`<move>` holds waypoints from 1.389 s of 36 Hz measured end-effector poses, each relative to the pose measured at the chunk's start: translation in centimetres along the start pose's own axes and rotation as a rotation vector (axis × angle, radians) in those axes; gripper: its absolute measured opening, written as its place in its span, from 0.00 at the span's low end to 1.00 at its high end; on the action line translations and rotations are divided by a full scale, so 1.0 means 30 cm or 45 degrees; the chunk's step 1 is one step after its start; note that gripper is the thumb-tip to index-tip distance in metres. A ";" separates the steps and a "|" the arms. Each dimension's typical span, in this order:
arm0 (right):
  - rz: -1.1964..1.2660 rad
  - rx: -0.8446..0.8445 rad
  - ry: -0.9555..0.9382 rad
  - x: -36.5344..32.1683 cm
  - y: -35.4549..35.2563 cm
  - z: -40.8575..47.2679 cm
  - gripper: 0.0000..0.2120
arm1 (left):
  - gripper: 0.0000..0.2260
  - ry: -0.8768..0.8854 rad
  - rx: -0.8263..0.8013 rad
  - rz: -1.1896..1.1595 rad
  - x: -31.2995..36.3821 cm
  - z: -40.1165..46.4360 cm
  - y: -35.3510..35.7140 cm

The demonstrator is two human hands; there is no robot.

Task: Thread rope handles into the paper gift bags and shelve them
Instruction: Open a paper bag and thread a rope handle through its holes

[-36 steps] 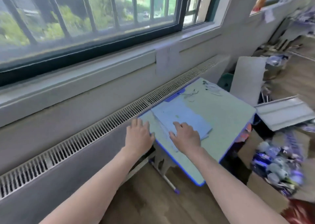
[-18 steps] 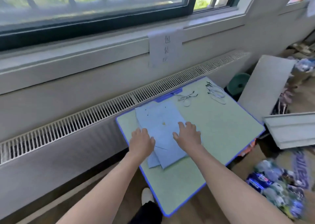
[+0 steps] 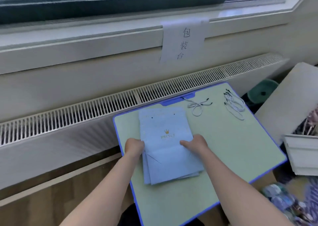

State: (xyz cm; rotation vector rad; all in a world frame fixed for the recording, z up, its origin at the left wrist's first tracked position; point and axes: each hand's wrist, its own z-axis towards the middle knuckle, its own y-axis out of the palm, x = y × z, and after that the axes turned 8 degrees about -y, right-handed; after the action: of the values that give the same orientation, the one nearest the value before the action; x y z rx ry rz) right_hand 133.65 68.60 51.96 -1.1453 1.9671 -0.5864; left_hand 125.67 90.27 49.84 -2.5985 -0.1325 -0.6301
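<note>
A white window wall with a long slatted radiator grille (image 3: 96, 108) is running behind a small pale green desk (image 3: 223, 150) edged in blue. A white paper sign (image 3: 183, 41) bearing handwritten characters is hanging from the sill above the desk's far edge. A stack of flat pale blue paper gift bags (image 3: 165, 139) is lying along the desk's left half, reaching from near the far edge toward the near edge; the top bag is showing a small gold crown mark and two punched holes at its far end. The left hand (image 3: 134, 147) is gripping the stack's left edge with curled fingers. The right hand (image 3: 195, 144) is holding the stack's right edge, thumb lying on the top bag, fingers curling at the edge. One rope handle (image 3: 197, 106) is lying loose near the far edge, just beyond the bags. A bundle of rope handles (image 3: 234, 105) is sitting at the far right corner, apart from the bags.
</note>
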 end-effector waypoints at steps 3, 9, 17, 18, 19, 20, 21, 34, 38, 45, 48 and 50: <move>0.106 -0.022 -0.028 0.019 -0.037 0.026 0.22 | 0.11 -0.046 0.024 -0.093 -0.019 0.019 0.018; 0.388 -0.027 -0.081 0.067 -0.075 0.053 0.06 | 0.19 -0.092 0.188 -0.225 -0.046 0.021 0.058; 0.373 -0.061 -0.202 0.137 -0.137 0.093 0.10 | 0.14 -0.195 0.376 -0.444 -0.064 0.001 0.115; 0.360 -0.061 -0.225 0.141 -0.142 0.098 0.10 | 0.13 -0.199 0.406 -0.471 -0.062 0.001 0.122; 0.343 -0.064 -0.254 0.144 -0.144 0.101 0.09 | 0.12 -0.205 0.432 -0.475 -0.058 0.000 0.126; 0.314 -0.073 -0.268 0.145 -0.142 0.104 0.10 | 0.10 -0.224 0.450 -0.468 -0.054 -0.003 0.130; 0.289 -0.078 -0.284 0.145 -0.141 0.105 0.11 | 0.09 -0.248 0.463 -0.456 -0.052 -0.005 0.132; 0.202 -0.032 -0.267 0.134 -0.211 0.109 0.17 | 0.10 -0.351 0.451 -0.359 -0.051 -0.084 0.138; 0.241 0.009 -0.280 0.141 -0.256 0.082 0.11 | 0.10 -0.346 0.405 -0.489 -0.064 -0.078 0.128; 0.241 0.062 -0.321 0.153 -0.274 0.056 0.08 | 0.10 -0.348 0.303 -0.532 -0.040 -0.106 0.112; 0.242 0.069 -0.327 0.156 -0.264 0.047 0.06 | 0.14 -0.350 0.269 -0.553 -0.052 -0.072 0.117; 0.223 0.075 -0.321 0.155 -0.250 0.048 0.06 | 0.16 -0.352 0.293 -0.536 -0.050 -0.072 0.121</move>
State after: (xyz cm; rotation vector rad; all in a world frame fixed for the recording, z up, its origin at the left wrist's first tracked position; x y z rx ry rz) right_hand 137.31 60.84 54.55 -0.9489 1.7978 -0.3851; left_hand 124.16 86.08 49.37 -2.4296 -0.8064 -0.3596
